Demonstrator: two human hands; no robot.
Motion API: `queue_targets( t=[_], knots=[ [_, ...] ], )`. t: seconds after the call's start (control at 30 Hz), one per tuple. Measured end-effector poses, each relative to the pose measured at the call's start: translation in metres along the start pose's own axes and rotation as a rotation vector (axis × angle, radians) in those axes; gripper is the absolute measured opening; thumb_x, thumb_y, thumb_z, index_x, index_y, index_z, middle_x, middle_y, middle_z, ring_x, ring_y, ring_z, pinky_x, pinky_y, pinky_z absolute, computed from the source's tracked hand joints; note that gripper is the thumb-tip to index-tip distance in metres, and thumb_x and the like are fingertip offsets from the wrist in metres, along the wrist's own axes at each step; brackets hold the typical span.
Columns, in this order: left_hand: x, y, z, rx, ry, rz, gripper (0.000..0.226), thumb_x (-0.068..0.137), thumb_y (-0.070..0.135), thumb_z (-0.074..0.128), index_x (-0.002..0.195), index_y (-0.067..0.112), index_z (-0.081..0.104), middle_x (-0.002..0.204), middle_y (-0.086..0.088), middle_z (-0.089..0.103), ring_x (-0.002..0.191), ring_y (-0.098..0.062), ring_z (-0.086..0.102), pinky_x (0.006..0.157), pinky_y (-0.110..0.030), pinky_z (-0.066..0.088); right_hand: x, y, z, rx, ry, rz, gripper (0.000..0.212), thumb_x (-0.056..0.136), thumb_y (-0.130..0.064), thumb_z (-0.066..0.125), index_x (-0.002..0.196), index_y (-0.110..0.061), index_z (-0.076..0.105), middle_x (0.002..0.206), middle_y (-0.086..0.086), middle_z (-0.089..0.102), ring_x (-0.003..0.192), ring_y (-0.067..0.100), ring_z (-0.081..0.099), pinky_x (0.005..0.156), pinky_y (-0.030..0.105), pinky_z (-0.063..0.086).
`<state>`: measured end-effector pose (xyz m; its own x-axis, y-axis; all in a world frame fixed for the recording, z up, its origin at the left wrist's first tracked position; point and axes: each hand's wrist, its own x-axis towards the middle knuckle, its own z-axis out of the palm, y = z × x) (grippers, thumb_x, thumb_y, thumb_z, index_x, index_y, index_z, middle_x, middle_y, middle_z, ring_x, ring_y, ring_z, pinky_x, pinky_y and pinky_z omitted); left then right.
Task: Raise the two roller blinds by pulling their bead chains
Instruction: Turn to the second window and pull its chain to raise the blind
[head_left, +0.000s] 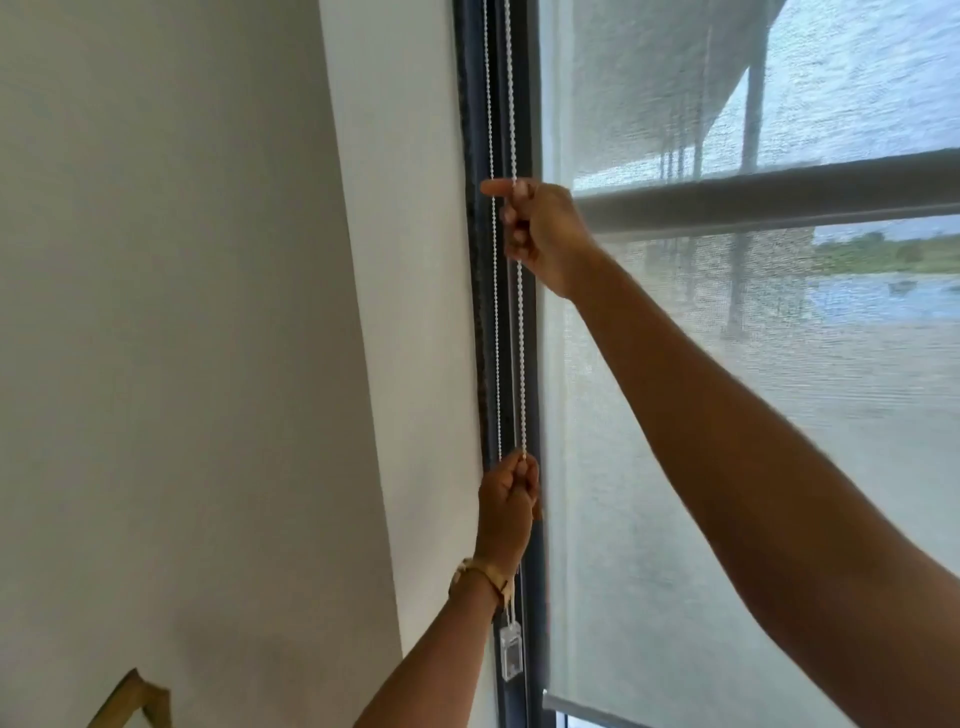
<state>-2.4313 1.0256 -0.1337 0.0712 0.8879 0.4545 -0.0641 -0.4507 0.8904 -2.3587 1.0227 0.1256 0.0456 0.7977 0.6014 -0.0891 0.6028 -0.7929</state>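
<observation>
A white bead chain (521, 353) hangs in two strands along the dark window frame (478, 260). My right hand (540, 228) grips the right strand high up, at about the level of a grey horizontal bar. Lower down, my left hand (506, 506) is closed around the same strand, wrist bearing a bracelet. A clear plastic chain holder (510, 659) sits on the frame below my left wrist. The pale translucent roller blind (675, 467) covers the window to the right; its bottom rail (576, 706) shows near the lower edge.
A white wall (208, 312) fills the left half of the view. A wooden corner of some object (132, 699) pokes up at the bottom left. Through the blind fabric, a balcony rail (779, 195), posts and water show outside.
</observation>
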Motion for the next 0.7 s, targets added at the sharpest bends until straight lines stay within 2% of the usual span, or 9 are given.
queue_targets(
  t=[0.07,0.13,0.2,0.3,0.4,0.47,0.53,0.6,0.7],
  knots=[
    [-0.002,-0.005,0.001,0.048,-0.003,0.021,0.033,0.093,-0.008,0.031,0.068,0.005,0.048,0.058,-0.013,0.044,0.056,-0.029,0.047,0.055,-0.027,0.050,-0.010,0.013,0.003,0.013,0.061,-0.106,0.039,0.095,-0.002,0.022,0.075,-0.015,0.053,0.057,-0.002,0.038,0.042,0.005,0.031,0.038,0.018,0.025],
    [-0.001,-0.002,0.004,0.048,-0.030,-0.022,0.033,0.095,-0.003,0.033,0.071,0.006,0.054,0.063,-0.013,0.057,0.065,-0.028,0.058,0.062,-0.029,0.053,-0.019,0.022,0.008,0.000,0.121,-0.209,0.039,0.086,0.007,0.021,0.068,-0.017,0.045,0.057,-0.001,0.035,0.044,0.007,0.030,0.039,0.019,0.022],
    [0.003,0.007,0.005,0.064,-0.087,-0.083,0.031,0.100,0.007,0.033,0.089,0.005,0.062,0.084,-0.016,0.069,0.075,-0.023,0.065,0.059,-0.020,0.051,-0.026,0.026,0.014,-0.040,0.144,-0.277,0.038,0.079,0.012,0.022,0.064,-0.018,0.041,0.059,0.000,0.034,0.050,0.009,0.030,0.045,0.023,0.023],
    [0.017,0.027,0.000,0.082,-0.173,-0.091,0.035,0.103,0.019,0.027,0.121,0.010,0.056,0.107,0.002,0.063,0.084,-0.004,0.064,0.063,-0.009,0.051,-0.036,0.035,0.015,-0.073,0.155,-0.324,0.038,0.076,0.013,0.024,0.062,-0.018,0.040,0.059,0.002,0.034,0.053,0.013,0.030,0.050,0.028,0.022],
    [0.039,0.056,-0.005,-0.005,-0.150,-0.058,0.034,0.103,0.026,0.027,0.118,0.018,0.056,0.110,0.001,0.064,0.099,-0.017,0.064,0.086,-0.027,0.052,-0.050,0.053,0.007,-0.119,0.169,-0.327,0.039,0.077,0.012,0.024,0.061,-0.019,0.040,0.058,0.002,0.035,0.052,0.014,0.031,0.049,0.029,0.023],
    [0.056,0.078,-0.011,-0.059,-0.110,-0.025,0.035,0.103,0.029,0.026,0.112,0.019,0.058,0.114,-0.005,0.067,0.101,-0.021,0.066,0.090,-0.035,0.052,-0.060,0.068,-0.001,-0.156,0.197,-0.323,0.039,0.077,0.011,0.025,0.061,-0.020,0.041,0.057,0.001,0.036,0.052,0.014,0.033,0.049,0.027,0.026],
    [0.073,0.098,-0.015,-0.063,-0.100,0.031,0.042,0.103,0.032,0.025,0.119,0.013,0.058,0.120,-0.009,0.066,0.104,-0.020,0.065,0.095,-0.039,0.050,-0.071,0.088,-0.009,-0.182,0.216,-0.295,0.034,0.078,0.006,0.027,0.062,-0.020,0.042,0.058,0.000,0.039,0.055,0.014,0.036,0.051,0.025,0.029],
    [0.087,0.120,-0.014,-0.014,-0.096,0.094,0.047,0.103,0.035,0.023,0.126,0.010,0.055,0.128,-0.011,0.062,0.116,-0.025,0.059,0.102,-0.041,0.044,-0.082,0.109,-0.015,-0.201,0.235,-0.240,0.031,0.084,0.000,0.030,0.062,-0.020,0.041,0.058,0.000,0.039,0.055,0.014,0.035,0.051,0.025,0.029],
    [0.101,0.152,-0.008,-0.017,-0.117,0.146,0.051,0.102,0.038,0.021,0.128,0.007,0.054,0.133,-0.012,0.059,0.118,-0.025,0.057,0.101,-0.039,0.044,-0.101,0.144,-0.021,-0.259,0.245,-0.192,0.034,0.087,0.007,0.030,0.063,-0.015,0.040,0.057,0.004,0.036,0.053,0.016,0.032,0.049,0.027,0.026]
  ],
)
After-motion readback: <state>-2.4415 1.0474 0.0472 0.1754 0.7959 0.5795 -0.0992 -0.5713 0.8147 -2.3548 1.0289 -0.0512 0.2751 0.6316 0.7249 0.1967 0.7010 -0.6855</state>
